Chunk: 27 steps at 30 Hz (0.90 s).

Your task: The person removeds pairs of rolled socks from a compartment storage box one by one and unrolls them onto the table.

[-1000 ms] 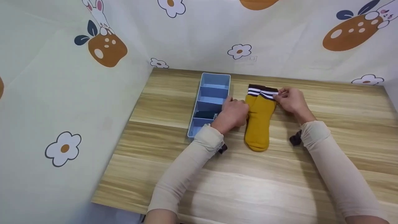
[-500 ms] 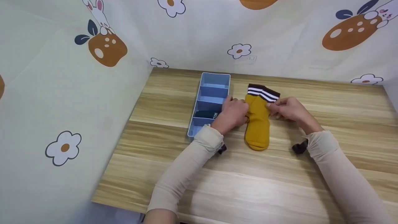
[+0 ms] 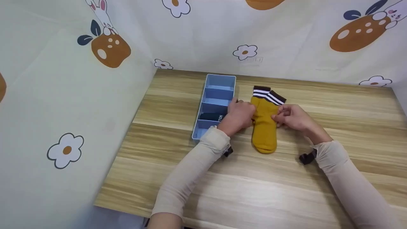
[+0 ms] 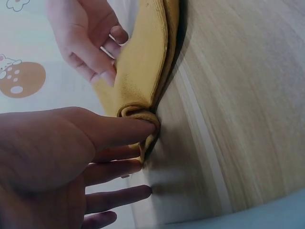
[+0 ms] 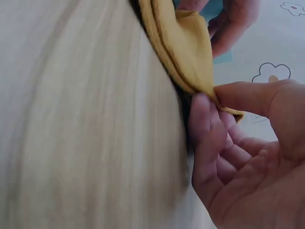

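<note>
A pair of mustard-yellow socks (image 3: 264,135) lies on the table, one on top of the other. Their dark cuffs with white stripes fan apart at the far end. My left hand (image 3: 240,114) pinches the left edge near the middle; in the left wrist view a fold of the sock (image 4: 138,71) bunches under its thumb, the other fingers loosely extended. From the right, my right hand (image 3: 292,118) pinches the opposite edge between thumb and fingers, a little below the cuffs. The right wrist view shows that edge of the sock (image 5: 190,52) caught at the fingertips.
A blue divided box (image 3: 219,78) stands just left of the socks, partly behind my left hand. One of its compartments holds a dark rolled item with white lettering (image 3: 210,116). Patterned cloth (image 3: 203,38) hangs behind and left of the wooden table (image 3: 159,152).
My right hand has moved from the cuff down the right edge of the socks and taken hold there. The right cuff has swung outward and down. My left hand stays in place.
</note>
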{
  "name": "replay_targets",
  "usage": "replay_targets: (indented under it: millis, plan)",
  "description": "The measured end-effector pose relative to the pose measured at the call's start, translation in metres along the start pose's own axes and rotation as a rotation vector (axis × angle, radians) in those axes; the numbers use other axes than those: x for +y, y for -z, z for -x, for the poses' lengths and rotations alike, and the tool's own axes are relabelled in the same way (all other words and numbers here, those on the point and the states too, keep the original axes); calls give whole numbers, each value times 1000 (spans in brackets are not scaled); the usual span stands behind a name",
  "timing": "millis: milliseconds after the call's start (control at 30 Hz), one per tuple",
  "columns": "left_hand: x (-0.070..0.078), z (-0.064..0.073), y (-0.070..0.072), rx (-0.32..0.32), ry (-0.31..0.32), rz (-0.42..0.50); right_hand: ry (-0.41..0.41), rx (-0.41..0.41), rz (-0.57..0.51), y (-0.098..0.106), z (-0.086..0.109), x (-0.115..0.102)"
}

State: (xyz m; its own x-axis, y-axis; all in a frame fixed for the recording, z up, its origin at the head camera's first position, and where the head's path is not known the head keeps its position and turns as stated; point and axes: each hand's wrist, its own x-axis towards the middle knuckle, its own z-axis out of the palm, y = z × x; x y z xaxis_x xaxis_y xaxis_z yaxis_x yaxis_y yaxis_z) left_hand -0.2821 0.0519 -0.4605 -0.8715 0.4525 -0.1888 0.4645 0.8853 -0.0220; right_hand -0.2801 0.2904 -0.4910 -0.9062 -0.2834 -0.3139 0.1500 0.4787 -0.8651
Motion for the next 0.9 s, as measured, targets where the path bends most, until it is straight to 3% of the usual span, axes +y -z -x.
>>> replay_targets:
  millis: [167, 500, 900]
  plan:
    - [1, -2, 1, -10, 4, 19, 10, -66, -34, 7, 5, 8]
    - [2, -2, 4, -39, 22, 45, 16, -111, -161, 17, 17, 22]
    - [4, 0, 5, -136, 25, -36, 84, -167, -110, 18, 24, 23]
